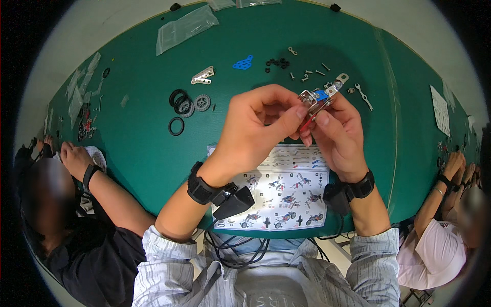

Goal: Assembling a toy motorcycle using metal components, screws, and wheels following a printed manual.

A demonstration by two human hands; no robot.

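Both hands meet above the instruction sheet (294,192), around a small metal model assembly (321,95) of silver, blue and red perforated parts. My left hand (266,123) pinches its left end between thumb and fingers. From the right and below, my right hand (340,130) grips it, thumb along the red piece. A silver strip with a rounded, holed end sticks out past the fingers at the upper right. Fingers cover part of the assembly, so its joints are partly hidden. Nearest to it on the table are loose screws (305,78) and a small wrench (363,97).
Black tyres (176,126) and grey wheels (202,103) lie left of my hands. Beyond are a silver bracket (203,75), a blue perforated plate (243,62), black nuts or spacers (279,63) and a clear plastic bag (186,29). Other people work at both sides of the green table (138,66).
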